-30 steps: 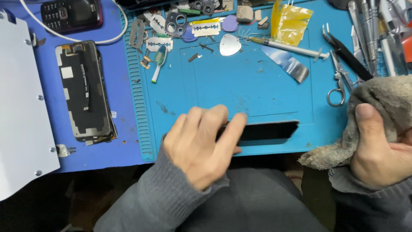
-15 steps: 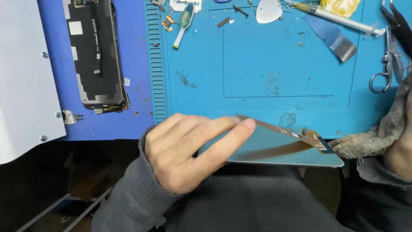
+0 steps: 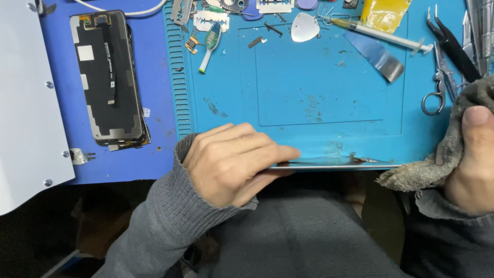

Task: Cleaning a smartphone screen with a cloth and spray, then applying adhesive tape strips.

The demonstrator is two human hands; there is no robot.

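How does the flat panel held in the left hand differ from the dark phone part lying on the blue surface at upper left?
The flat panel is held edge-on by the left hand at the mat's near edge; the dark phone part lies flat, untouched. The panel shows a thin, glossy, reflective sliver; the phone part shows a matte black face with a white patch. Both look like long, thin rectangles.

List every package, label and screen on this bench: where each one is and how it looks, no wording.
Phone screen assembly: far left, on the dark blue mat, black rectangle lying back side up, with white stickers.
Thin glossy panel: near edge of the teal mat, held by the left hand, seen almost edge-on.
Yellow packet: top right, crumpled, glossy.
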